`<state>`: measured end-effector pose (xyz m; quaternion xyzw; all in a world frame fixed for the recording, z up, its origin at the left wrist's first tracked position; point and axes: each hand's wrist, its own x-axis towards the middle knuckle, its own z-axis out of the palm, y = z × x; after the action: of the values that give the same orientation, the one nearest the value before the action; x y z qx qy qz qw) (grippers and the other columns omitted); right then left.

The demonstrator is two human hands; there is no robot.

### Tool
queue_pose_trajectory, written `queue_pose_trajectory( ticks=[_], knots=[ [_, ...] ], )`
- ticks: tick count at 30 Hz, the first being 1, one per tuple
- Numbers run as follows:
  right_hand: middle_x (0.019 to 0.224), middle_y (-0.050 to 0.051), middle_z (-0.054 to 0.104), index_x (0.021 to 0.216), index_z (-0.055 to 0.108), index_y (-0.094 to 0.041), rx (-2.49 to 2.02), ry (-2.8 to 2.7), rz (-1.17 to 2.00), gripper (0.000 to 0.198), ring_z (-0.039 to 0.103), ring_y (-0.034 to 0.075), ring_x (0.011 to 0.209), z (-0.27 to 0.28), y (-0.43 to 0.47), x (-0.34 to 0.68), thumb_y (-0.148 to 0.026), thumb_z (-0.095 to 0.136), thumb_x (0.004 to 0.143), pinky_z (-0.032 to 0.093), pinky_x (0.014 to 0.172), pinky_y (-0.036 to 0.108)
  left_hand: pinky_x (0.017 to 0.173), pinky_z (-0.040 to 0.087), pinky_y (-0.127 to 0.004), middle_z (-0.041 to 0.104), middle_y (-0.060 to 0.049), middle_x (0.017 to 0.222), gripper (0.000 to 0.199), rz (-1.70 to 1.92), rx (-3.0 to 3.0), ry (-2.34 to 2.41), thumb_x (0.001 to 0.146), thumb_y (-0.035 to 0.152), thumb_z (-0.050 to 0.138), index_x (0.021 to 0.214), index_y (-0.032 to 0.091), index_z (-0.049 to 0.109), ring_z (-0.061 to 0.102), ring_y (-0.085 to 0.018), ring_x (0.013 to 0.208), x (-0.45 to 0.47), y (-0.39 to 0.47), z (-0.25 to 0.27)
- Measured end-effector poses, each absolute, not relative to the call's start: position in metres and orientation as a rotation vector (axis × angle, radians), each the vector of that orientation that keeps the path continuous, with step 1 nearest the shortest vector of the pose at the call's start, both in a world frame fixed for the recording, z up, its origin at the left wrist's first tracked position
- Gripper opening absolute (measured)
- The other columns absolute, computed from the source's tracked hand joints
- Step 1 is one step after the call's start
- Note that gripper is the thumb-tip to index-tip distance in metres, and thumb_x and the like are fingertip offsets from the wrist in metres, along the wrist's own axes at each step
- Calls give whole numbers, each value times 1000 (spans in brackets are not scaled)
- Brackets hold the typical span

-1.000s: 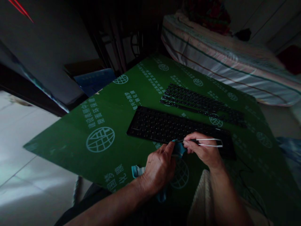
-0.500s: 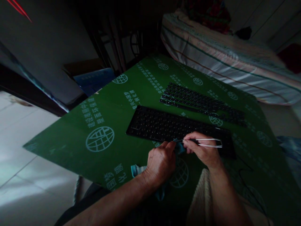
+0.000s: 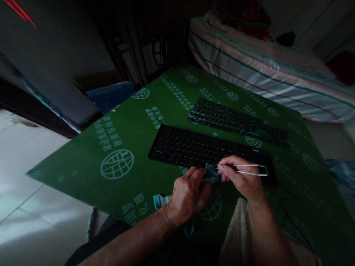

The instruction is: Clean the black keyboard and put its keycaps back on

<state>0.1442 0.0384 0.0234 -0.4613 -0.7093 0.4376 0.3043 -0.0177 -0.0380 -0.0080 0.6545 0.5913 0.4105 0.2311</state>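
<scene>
My left hand is closed around a blue and white cloth, at the near edge of a black keyboard. Part of the cloth pokes out beyond my wrist on the left. In my right hand I pinch a pair of tweezers, whose silver bowed end sticks out to the right. Their tips point left and meet the top of the cloth. The keyboard base shows rows of round key mounts without caps. Loose black keycaps lie in rows on the table behind it.
A green printed sheet covers the table. The keyboard's black cable runs toward the near right edge. Past the far right edge is a bed with a striped cover. A blue box sits beyond the left edge.
The tweezers and my right hand have shifted slightly right. My left fingers have turned, and more of the cloth now shows between the hands.
</scene>
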Motion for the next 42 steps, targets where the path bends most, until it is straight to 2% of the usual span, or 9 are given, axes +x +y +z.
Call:
queue_pose_trajectory(
  ticks=[5, 10, 13, 20, 33, 42],
  knots=[
    [60, -1, 65, 80, 64, -17, -1197, -1786, 1232, 14, 57, 10, 47, 23, 37, 147, -31, 63, 82, 46, 46, 20, 67, 54, -28, 68, -8, 87, 29, 1086, 1687, 1631, 81, 34, 58, 101, 13, 61, 65, -18, 75, -20, -39, 4],
    [59, -1, 64, 79, 64, -17, -1217, -1796, 1299, 15, 56, 10, 45, 20, 37, 147, -31, 63, 81, 45, 44, 20, 65, 51, -26, 66, -4, 77, 12, 1103, 1683, 1697, 84, 19, 51, 88, 15, 61, 64, -15, 69, -17, -34, -4],
    [59, -1, 63, 80, 63, -17, -1228, -1828, 1286, 14, 56, 10, 45, 20, 35, 146, -31, 61, 82, 45, 44, 20, 63, 49, -24, 63, -1, 73, 12, 1091, 1691, 1714, 84, 13, 48, 83, 17, 59, 62, -13, 66, -15, -32, -8],
    [59, -2, 62, 80, 63, -18, -1245, -1843, 1173, 15, 56, 10, 46, 24, 33, 143, -31, 59, 83, 45, 44, 19, 62, 49, -21, 62, -4, 82, 17, 1150, 1825, 1581, 90, 13, 41, 93, 16, 58, 59, -11, 68, -15, -37, -14],
    [68, 0, 68, 82, 65, -22, -1129, -2049, 773, 12, 64, 13, 56, 27, 30, 133, -29, 56, 86, 53, 59, 24, 65, 50, -19, 60, -4, 82, 20, 1113, 1804, 1604, 90, 12, 42, 87, 16, 61, 59, -10, 70, -16, -39, -3],
    [72, 1, 69, 81, 65, -21, -1132, -2086, 885, 12, 62, 12, 55, 12, 37, 133, -29, 57, 85, 53, 58, 23, 61, 49, -18, 57, -3, 79, 20, 907, 1895, 1731, 88, 11, 41, 84, 17, 60, 58, -10, 64, -15, -40, -15]
  ],
)
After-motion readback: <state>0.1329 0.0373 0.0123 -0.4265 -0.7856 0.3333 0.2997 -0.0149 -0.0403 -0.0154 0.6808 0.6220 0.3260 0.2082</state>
